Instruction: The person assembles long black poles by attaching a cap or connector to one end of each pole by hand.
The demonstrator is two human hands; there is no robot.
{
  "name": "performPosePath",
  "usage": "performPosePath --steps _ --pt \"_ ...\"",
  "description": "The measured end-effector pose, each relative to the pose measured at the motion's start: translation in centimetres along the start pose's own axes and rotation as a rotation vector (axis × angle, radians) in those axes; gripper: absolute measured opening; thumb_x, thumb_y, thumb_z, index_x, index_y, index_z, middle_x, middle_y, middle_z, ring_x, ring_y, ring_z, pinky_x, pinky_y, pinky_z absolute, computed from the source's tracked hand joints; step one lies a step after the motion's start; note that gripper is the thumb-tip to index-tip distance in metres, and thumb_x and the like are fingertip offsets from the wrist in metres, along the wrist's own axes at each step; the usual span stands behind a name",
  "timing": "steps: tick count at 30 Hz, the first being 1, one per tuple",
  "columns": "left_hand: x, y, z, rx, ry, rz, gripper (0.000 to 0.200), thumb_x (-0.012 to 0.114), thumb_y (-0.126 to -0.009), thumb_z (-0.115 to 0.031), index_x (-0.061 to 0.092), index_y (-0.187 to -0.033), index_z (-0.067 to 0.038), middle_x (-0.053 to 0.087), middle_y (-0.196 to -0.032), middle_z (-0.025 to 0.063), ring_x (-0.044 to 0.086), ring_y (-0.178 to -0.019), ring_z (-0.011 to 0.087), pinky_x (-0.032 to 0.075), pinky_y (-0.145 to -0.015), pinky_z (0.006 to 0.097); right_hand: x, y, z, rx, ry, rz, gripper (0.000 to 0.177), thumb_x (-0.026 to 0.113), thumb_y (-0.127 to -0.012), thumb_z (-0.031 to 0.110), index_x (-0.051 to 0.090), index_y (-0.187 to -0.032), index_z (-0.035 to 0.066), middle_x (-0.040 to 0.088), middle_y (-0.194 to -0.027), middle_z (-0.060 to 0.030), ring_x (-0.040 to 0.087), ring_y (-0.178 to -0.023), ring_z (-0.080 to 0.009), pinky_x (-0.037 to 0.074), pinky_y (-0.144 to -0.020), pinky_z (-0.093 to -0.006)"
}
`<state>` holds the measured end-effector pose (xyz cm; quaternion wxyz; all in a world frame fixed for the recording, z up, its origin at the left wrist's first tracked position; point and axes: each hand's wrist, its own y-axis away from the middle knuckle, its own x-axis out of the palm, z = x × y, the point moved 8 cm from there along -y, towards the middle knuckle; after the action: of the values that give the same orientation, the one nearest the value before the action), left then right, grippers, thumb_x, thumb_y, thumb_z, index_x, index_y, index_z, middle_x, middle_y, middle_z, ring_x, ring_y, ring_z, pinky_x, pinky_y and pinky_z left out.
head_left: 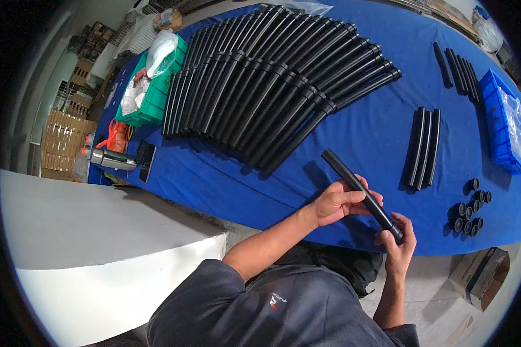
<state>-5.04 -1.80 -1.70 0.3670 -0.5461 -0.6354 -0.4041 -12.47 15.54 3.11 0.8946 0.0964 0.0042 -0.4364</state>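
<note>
left hand (337, 203) wrapped round smooth black tube (348, 173) | right hand (400, 242) pinching its capped end | over blue cloth (243, 188)

Likely workshop: rows of black tubes (272, 81) on blue-clothed bench (364, 133), parts bins (156, 92).

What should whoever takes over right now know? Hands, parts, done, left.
Left hand: gripping the black tube mid-length, over the near edge of the blue table.
Right hand: closed on the tube's near end.
Parts: three loose tubes and small black caps lie to the right, with a blue bin beyond.
Done, seemingly: long rows of tubes laid out farther back.
Left, probably: the held tube, the three loose ones, the caps.
</note>
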Motion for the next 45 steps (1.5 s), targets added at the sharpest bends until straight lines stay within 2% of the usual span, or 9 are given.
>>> performPosePath --steps 2,6,9,12,15,19,29,32,45 --pt "0.0 0.0 0.1 -0.002 -0.008 -0.015 0.025 0.063 -0.100 -0.008 0.055 -0.123 -0.010 0.063 -0.132 0.0250 0.059 -0.129 0.0384 0.053 -0.106 0.0515 0.3 0.3 -2.2 0.270 -0.190 0.052 0.032 0.076 -0.083 0.007 0.064 -0.111 -0.003 0.064 -0.087 -0.0082 0.060 -0.076 -0.0162 0.049 -0.071 -0.0287" --pt "-0.1 -0.1 0.1 0.000 -0.009 -0.020 0.025 0.063 -0.100 -0.008 0.055 -0.123 -0.009 0.063 -0.132 0.0251 0.059 -0.130 0.0385 0.053 -0.106 0.0515 0.3 0.4 1.9 -0.395 0.445 -0.058 0.030 0.074 -0.087 0.008 0.063 -0.112 -0.004 0.065 -0.088 -0.0073 0.064 -0.073 -0.0137 0.051 -0.067 -0.0265" --pt "0.1 -0.1 0.0 0.016 -0.011 0.002 0.025 0.063 -0.099 -0.008 0.055 -0.123 -0.010 0.063 -0.132 0.0250 0.059 -0.129 0.0386 0.053 -0.107 0.0513 0.4 0.2 -0.5 0.106 -0.132 -0.022 0.029 0.076 -0.086 0.006 0.064 -0.111 -0.003 0.064 -0.086 -0.0067 0.062 -0.075 -0.0135 0.050 -0.069 -0.0269" --pt "0.0 -0.1 0.0 0.007 -0.047 -0.025 0.025 0.063 -0.099 -0.007 0.055 -0.123 -0.010 0.063 -0.132 0.0252 0.059 -0.129 0.0384 0.052 -0.107 0.0517 -0.1 0.1 -2.1 0.184 -0.094 -0.013 0.030 0.076 -0.086 0.006 0.064 -0.112 -0.003 0.064 -0.086 -0.0059 0.062 -0.074 -0.0125 0.050 -0.068 -0.0262" --pt "0.0 0.0 -0.1 0.009 0.002 -0.020 0.025 0.062 -0.099 -0.005 0.055 -0.123 -0.010 0.063 -0.132 0.0254 0.059 -0.129 0.0381 0.052 -0.108 0.0519 0.1 0.2 0.7 -0.314 0.355 -0.081 0.029 0.075 -0.088 0.007 0.063 -0.113 -0.003 0.066 -0.086 -0.0057 0.065 -0.071 -0.0112 0.053 -0.064 -0.0251" --pt "-0.2 0.0 -0.1 0.018 0.012 -0.009 0.024 0.061 -0.099 -0.004 0.056 -0.122 -0.010 0.063 -0.132 0.0258 0.059 -0.129 0.0382 0.051 -0.108 0.0522 0.6 0.0 -1.3 0.142 -0.218 0.007 0.027 0.074 -0.090 0.006 0.063 -0.112 -0.004 0.067 -0.081 -0.0058 0.064 -0.068 -0.0107 0.053 -0.063 -0.0250" --pt "-0.1 0.0 0.0 0.008 0.001 -0.022 0.023 0.062 -0.100 -0.006 0.055 -0.122 -0.010 0.062 -0.133 0.0257 0.059 -0.128 0.0388 0.053 -0.107 0.0517 0.4 0.3 -1.6 0.053 -0.048 0.019 0.028 0.076 -0.089 0.008 0.063 -0.111 -0.004 0.066 -0.078 -0.0034 0.063 -0.067 -0.0093 0.051 -0.063 -0.0240" --pt "-0.3 0.0 0.0 0.002 -0.018 -0.036 0.025 0.063 -0.099 -0.006 0.054 -0.122 -0.010 0.062 -0.133 0.0254 0.059 -0.129 0.0386 0.054 -0.106 0.0518 -0.1 0.2 1.1 -0.416 0.376 -0.091 0.029 0.076 -0.088 0.008 0.063 -0.112 -0.003 0.066 -0.078 -0.0035 0.063 -0.068 -0.0092 0.050 -0.064 -0.0231" --pt "-0.3 0.1 0.0 -0.012 -0.028 -0.029 0.028 0.064 -0.098 -0.004 0.054 -0.123 -0.010 0.063 -0.131 0.0248 0.059 -0.129 0.0395 0.056 -0.104 0.0515 0.6 0.2 -0.5 -0.026 0.027 -0.014 0.025 0.073 -0.092 0.008 0.060 -0.110 -0.003 0.066 -0.080 -0.0047 0.062 -0.070 -0.0102 0.050 -0.065 -0.0236"
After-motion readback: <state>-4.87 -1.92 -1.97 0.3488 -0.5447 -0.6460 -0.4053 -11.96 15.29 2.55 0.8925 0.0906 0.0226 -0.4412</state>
